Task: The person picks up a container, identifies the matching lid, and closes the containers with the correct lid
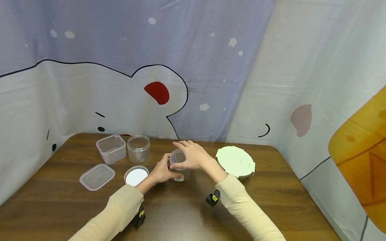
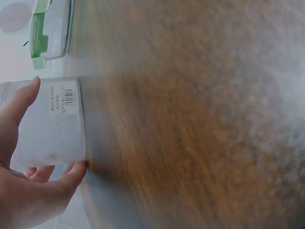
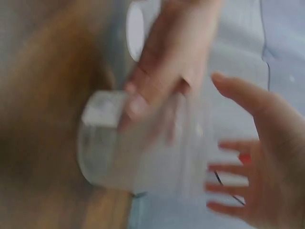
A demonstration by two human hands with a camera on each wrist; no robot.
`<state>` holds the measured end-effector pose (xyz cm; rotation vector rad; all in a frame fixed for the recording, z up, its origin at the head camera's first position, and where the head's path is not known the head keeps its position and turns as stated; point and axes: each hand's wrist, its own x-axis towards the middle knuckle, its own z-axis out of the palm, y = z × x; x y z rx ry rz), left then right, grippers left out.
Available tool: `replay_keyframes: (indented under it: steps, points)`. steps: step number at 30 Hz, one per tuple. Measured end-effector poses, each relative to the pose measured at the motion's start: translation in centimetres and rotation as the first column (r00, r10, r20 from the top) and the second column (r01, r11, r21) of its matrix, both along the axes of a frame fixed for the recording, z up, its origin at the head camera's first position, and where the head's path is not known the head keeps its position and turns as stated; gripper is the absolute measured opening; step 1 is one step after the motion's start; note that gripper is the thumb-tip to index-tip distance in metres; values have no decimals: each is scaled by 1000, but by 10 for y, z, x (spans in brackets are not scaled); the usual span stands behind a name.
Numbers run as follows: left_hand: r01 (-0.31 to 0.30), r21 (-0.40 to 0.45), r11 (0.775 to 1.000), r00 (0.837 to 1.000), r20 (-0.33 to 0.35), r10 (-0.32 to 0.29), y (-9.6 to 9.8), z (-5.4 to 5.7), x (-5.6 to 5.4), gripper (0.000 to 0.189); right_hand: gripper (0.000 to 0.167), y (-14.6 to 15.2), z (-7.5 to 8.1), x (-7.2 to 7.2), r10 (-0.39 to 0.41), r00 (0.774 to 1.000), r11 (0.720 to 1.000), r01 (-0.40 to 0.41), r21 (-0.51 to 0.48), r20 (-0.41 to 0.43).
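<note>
A clear round plastic container with a barcode label stands near the middle of the wooden table. My left hand grips its side, thumb on the near wall and fingers around the far side, as the left wrist view shows. Over the container's top hovers my right hand, its fingers spread. A small gap shows between this hand and the rim in the blurred right wrist view. Whether the top is covered, I cannot tell. Just left of my left hand lies a round lid with a white face and a grey rim.
Farther left stand an open square container and a clear round jar. A flat translucent lid lies before them. On the right is a container with a pale green clip lid. A printed curtain hangs behind the table.
</note>
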<state>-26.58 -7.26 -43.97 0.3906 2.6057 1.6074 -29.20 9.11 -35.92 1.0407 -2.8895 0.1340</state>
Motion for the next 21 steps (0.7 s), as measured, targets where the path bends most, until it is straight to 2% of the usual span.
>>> replay_keyframes:
  steps: [2, 5, 7, 9, 13, 17, 21]
  points:
    - [1, -9, 1000, 1000, -5, -1, -1, -1, 0, 89, 81, 5, 4, -5, 114, 992, 993, -115, 5, 57]
    - [-3, -21, 1000, 1000, -14, 2, -2, -1, -1, 90, 75, 9, 9, -9, 238, 959, 970, -242, 5, 153]
    - [-5, -26, 1000, 1000, -19, 4, -2, -1, -1, 91, 71, 10, 9, -11, 284, 940, 957, -291, 11, 187]
    - [-9, -32, 999, 1000, -20, 8, -2, -1, -1, 91, 67, 10, 8, -11, 297, 936, 951, -308, 28, 187]
    - [-19, -45, 999, 1000, -19, 18, -1, -1, -1, 93, 62, 8, 6, -9, 263, 958, 960, -272, 71, 117]
    - [-23, -49, 999, 1000, -16, 22, -1, -2, -2, 93, 59, 5, 6, -5, 189, 980, 976, -194, 97, 53]
    - [-22, -42, 999, 1000, -17, 21, 0, -2, -2, 91, 58, 1, 6, 0, 120, 993, 987, -120, 104, 9]
